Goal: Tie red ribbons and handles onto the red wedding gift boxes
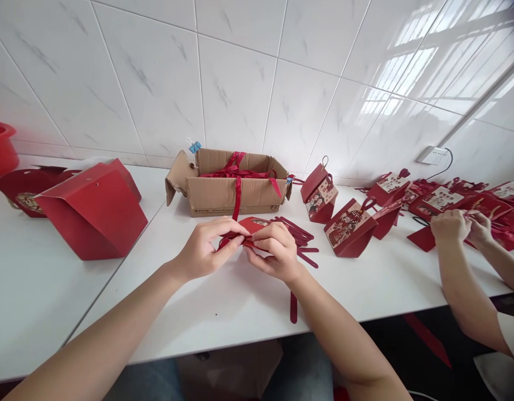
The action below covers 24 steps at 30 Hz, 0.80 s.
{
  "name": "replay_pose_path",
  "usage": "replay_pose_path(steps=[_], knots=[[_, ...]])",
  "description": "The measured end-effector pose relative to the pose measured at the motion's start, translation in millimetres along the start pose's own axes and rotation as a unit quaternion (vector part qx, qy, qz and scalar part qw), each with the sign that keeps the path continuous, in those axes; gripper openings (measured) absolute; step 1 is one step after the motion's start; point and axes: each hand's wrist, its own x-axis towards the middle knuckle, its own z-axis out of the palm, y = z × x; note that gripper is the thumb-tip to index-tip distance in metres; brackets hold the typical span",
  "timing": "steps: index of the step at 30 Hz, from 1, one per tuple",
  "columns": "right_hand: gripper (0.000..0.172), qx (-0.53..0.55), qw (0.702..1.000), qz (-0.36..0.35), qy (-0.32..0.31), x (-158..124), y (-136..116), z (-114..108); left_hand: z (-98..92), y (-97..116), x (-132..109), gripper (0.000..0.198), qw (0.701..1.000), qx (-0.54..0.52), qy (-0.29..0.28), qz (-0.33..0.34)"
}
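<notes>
My left hand (209,245) and my right hand (274,250) meet over the white table (223,301), both pinching a flat red paper box piece (253,225) between closed fingers. Loose red strips (301,234) lie just right of my right hand, and one strip (293,307) hangs near the table's front edge under my right wrist. Behind my hands stands a cardboard box (229,189) holding red ribbons (236,167).
A large red folded box (93,211) sits at left, with a red basin (0,147) at the far left edge. Several finished red gift boxes (349,228) stand at right. Another person's hands (464,227) work there among more red boxes (441,197).
</notes>
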Motion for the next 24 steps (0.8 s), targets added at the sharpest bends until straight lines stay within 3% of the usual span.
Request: replay_pose_path(steps=[12, 19, 24], knots=[[0.018, 0.01, 1.0, -0.001, 0.012, 0.3, 0.0, -1.6, -3.8, -3.4, 3.3, 0.028, 0.997, -0.039, -0.031, 0.062], [0.017, 0.02, 1.0, -0.01, 0.007, 1.1, 0.3, -1.2, -5.0, -5.9, 3.3, 0.035, 0.993, -0.097, -0.053, 0.039], [0.018, 0.019, 1.0, -0.008, 0.001, -1.4, 4.6, -0.6, -4.7, -4.2, 3.5, 0.021, 0.998, -0.028, -0.04, 0.048]])
